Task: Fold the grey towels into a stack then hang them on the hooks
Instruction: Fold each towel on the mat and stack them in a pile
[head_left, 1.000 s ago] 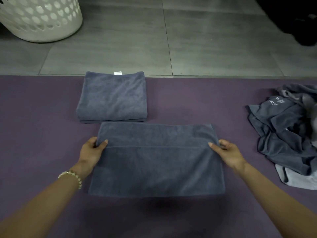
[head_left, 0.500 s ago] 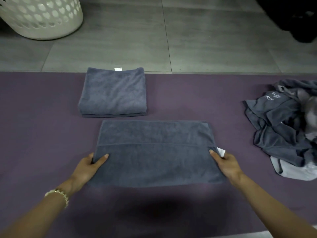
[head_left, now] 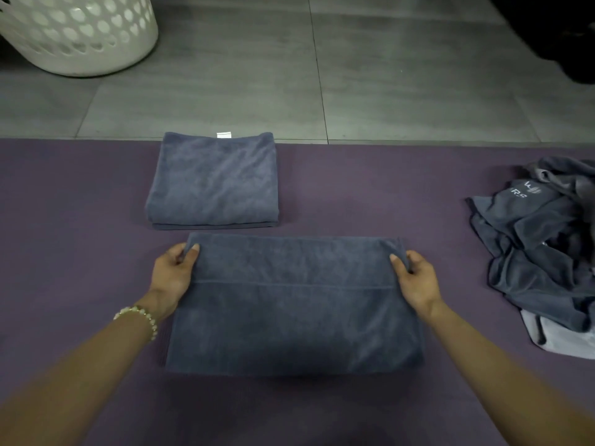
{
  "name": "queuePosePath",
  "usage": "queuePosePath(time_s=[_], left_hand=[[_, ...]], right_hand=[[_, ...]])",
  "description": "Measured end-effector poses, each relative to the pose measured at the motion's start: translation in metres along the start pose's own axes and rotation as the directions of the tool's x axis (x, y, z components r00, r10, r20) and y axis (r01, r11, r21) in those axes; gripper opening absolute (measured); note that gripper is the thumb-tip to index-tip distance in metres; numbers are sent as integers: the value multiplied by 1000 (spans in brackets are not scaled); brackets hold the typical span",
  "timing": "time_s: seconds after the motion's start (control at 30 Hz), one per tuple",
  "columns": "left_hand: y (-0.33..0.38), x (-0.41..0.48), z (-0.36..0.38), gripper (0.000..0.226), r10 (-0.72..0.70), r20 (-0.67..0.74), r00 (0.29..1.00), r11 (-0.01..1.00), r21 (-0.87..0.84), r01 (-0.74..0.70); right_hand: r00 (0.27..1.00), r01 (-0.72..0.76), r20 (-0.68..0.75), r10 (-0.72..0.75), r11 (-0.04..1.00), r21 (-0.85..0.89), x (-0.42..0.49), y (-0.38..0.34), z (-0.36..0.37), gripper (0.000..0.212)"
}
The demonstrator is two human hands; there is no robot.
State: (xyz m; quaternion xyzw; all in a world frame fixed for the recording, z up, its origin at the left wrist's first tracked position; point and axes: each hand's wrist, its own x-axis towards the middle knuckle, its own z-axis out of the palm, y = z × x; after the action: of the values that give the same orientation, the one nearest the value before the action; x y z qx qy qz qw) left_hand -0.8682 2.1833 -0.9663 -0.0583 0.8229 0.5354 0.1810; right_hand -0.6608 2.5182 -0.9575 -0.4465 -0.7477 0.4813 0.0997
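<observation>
The purple mat (head_left: 64,236) carries the grey towel (head_left: 293,310) flat in front of me, its far edge just short of the folded stack (head_left: 214,181), with a crumpled heap of towels (head_left: 544,246) well off to the right. My left hand (head_left: 174,272) pinches the towel's far-left corner, thumb on top and fingers curled beneath. My right hand (head_left: 415,278) pinches the far-right corner likewise.

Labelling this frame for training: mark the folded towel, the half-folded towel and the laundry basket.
folded towel (head_left: 212,185): head view, middle of its top face.
half-folded towel (head_left: 289,323): head view, near half, below the seam line.
laundry basket (head_left: 83,37): head view, perforated side wall.
</observation>
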Motion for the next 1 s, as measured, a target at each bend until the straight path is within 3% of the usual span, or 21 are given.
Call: queuePosePath(time_s=[0.07, 0.17, 0.3, 0.4, 0.5, 0.77, 1.0], left_hand=[[-3, -1, -2, 15, 93, -36, 995, 994, -47, -95], [-7, 3, 0, 14, 94, -71, 993, 992, -72, -99], [-9, 10, 7, 15, 19, -82, 996, 1000, 9, -18], [-7, 13, 4, 20, 50, -67, 996, 981, 189, -37], [-17, 9, -4, 29, 101, -31, 994, 936, 341, -85], [-18, -24, -11, 18, 188, -17, 982, 928, 331, -172], [-2, -17, -6, 27, 6, 33, 999, 961, 277, -15]], right_hand=[[993, 100, -56, -102, 995, -30, 0, -2, 0, 20], [987, 130, -85, -136, 989, -65, 7, -1, 2, 21], [997, 15, -73, -28, 985, -169, 21, 4, 8, 33], [993, -71, -105, 49, 974, -216, 18, 6, 6, 20], [984, -145, -132, 117, 962, -232, 7, 14, 0, 30], [974, -216, -89, 207, 972, -98, -15, 18, -8, 25], [965, -258, -66, 254, 965, -44, -6, 8, -2, 29]])
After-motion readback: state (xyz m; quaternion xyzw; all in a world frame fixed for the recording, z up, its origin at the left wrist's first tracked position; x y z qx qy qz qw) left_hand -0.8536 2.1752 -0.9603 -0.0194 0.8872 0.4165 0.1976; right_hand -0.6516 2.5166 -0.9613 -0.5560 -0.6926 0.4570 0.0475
